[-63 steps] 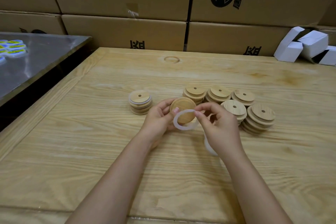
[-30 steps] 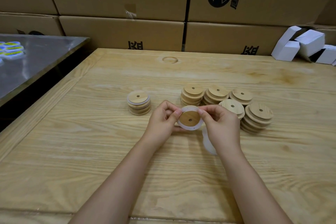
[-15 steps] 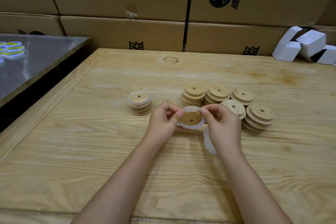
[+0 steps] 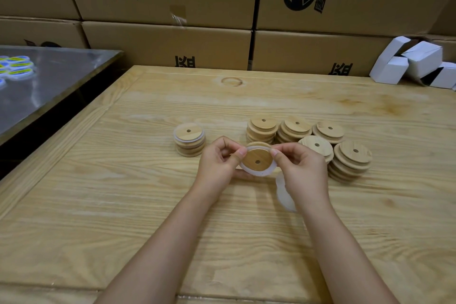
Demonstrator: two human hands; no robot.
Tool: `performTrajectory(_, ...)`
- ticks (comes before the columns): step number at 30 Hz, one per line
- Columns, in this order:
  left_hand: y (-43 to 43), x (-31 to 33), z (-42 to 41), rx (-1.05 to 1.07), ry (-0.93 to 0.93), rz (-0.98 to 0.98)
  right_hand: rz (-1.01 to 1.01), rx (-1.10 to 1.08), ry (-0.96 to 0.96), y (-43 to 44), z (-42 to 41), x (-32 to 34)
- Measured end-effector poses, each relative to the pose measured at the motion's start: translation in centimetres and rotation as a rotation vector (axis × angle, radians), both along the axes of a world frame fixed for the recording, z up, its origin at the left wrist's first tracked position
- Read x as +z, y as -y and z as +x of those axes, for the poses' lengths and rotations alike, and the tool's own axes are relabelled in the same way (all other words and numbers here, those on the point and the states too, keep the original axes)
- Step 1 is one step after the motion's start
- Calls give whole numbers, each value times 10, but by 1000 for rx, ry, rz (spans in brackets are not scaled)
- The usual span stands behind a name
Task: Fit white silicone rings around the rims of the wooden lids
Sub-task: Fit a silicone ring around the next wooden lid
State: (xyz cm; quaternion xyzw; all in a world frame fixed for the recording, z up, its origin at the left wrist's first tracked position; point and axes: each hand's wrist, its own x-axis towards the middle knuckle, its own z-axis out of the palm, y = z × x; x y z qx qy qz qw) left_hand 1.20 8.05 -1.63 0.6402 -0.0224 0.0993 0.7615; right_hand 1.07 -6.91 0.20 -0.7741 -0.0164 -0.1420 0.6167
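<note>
A round wooden lid (image 4: 256, 159) with a small centre hole is held above the table between both hands. A white silicone ring (image 4: 256, 174) lies around its rim. My left hand (image 4: 218, 164) grips the lid's left edge, thumb on the ring. My right hand (image 4: 302, 170) pinches the ring at the lid's right edge. A short stack of lids with white rings (image 4: 189, 139) stands to the left. Several stacks of bare wooden lids (image 4: 308, 136) stand behind and right of my hands. More white rings (image 4: 283, 192) lie partly hidden under my right wrist.
The wooden table (image 4: 123, 192) carries the lids. Printed cardboard boxes (image 4: 167, 39) wall the back. Small white cartons (image 4: 414, 64) lie at the back right. A steel table (image 4: 49, 76) with round blue-and-yellow items stands to the left, across a dark gap.
The ring, first held loose in front of the lid, has been pulled over it and now sits around the rim. Both hands stayed in place, working their thumbs along the edge.
</note>
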Motion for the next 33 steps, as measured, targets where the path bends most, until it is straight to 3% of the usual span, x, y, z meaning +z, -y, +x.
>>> performTrajectory(10, -1, 2, -1, -9, 17, 50, 13, 14, 38, -3, -4, 2)
performTrajectory(28, -12, -1, 5, -38, -37, -245, 244, 79, -102, -3, -3, 5)
performTrajectory(33, -11, -4, 4, -75, -48, -281, 199, 127, -119, -1, -3, 6)
